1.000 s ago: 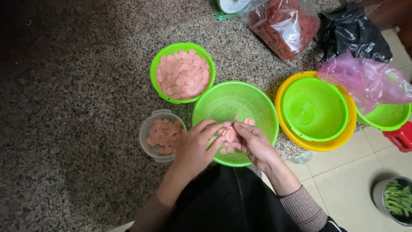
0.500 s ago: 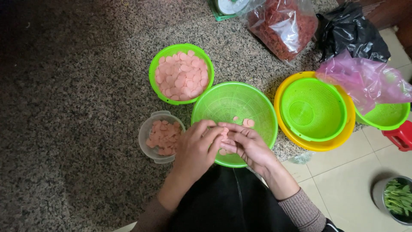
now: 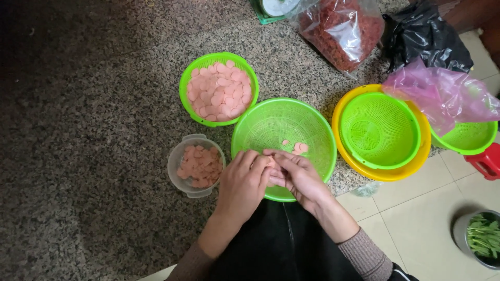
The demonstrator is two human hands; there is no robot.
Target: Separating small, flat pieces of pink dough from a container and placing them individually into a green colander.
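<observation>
Hands together over ribbed green plastic colander, thin round pink slices

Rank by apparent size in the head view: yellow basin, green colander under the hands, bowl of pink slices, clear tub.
1. Green colander and yellow basin: too alike to rank.
2. Bowl of pink slices.
3. Clear tub.

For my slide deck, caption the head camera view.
Both hands, left hand and right hand, meet over a green colander holding few pink slices.

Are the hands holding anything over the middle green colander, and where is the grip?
Left hand and right hand meet over the near rim of the green plastic colander, fingertips pinched together on something pink; what it is and the exact grip are hidden.
</observation>
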